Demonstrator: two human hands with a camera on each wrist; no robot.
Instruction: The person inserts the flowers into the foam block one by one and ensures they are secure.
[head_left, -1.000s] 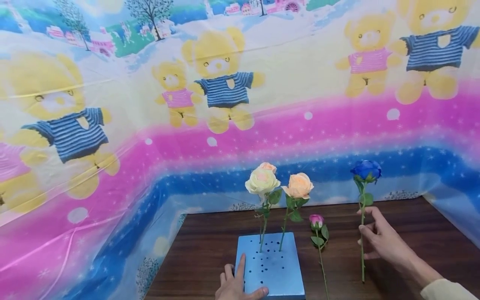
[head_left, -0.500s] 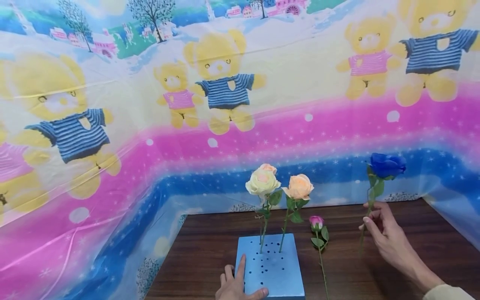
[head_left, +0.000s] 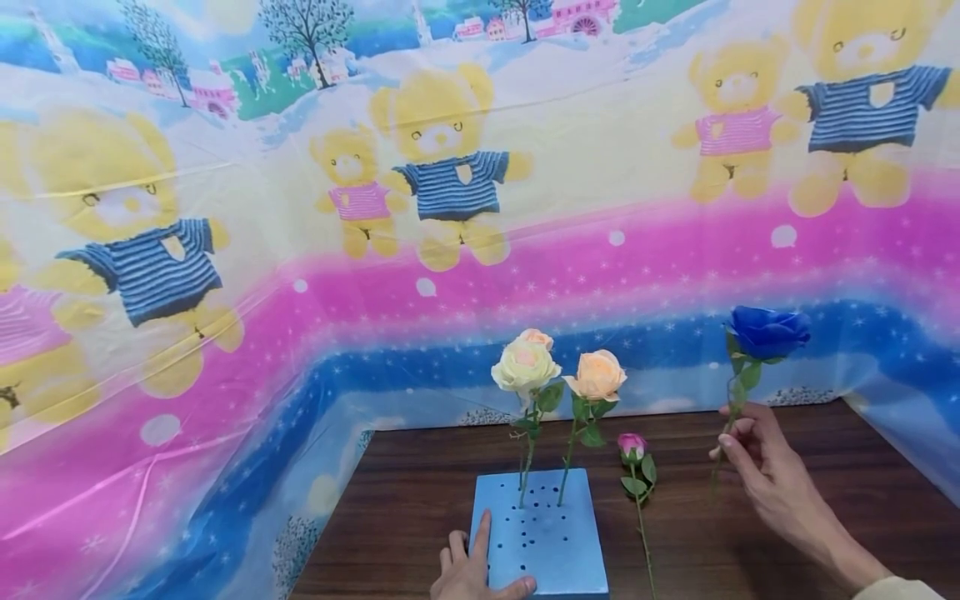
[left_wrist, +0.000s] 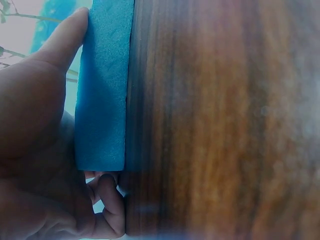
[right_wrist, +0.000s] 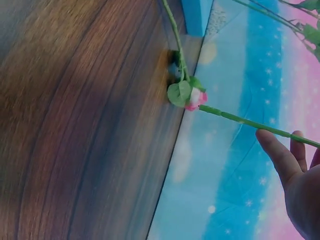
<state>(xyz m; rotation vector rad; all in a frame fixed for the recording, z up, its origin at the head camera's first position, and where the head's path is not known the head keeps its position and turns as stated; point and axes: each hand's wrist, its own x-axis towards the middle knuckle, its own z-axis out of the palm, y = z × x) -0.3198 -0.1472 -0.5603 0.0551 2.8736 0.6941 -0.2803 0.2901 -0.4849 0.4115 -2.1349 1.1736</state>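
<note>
An artificial blue rose [head_left: 768, 332] is held up on the right, its bloom leaning right. My right hand [head_left: 776, 475] pinches its green stem between thumb and fingertips. In the right wrist view the cut end of the stem [right_wrist: 240, 120] sticks out past the fingers. My left hand [head_left: 465, 568] rests at the near left corner of a light blue block [head_left: 551, 571] with holes in its top. Its index finger lies straight along the left edge and the thumb on top; the other fingers bend against the side. A cream rose [head_left: 525, 367] and a peach rose [head_left: 598, 377] stand upright in the block.
A pink rosebud [head_left: 632, 447] with a leafy stem lies on the dark wooden table [head_left: 405, 500], between the block and my right hand. Another peach bloom [head_left: 537, 337] shows behind the cream rose. A bear-print cloth [head_left: 600, 275] hangs along the table's far edge.
My right hand has lifted the blue rose off to the upper right and tilted it, then drawn it slightly back left. The left hand and the block have stayed in place.
</note>
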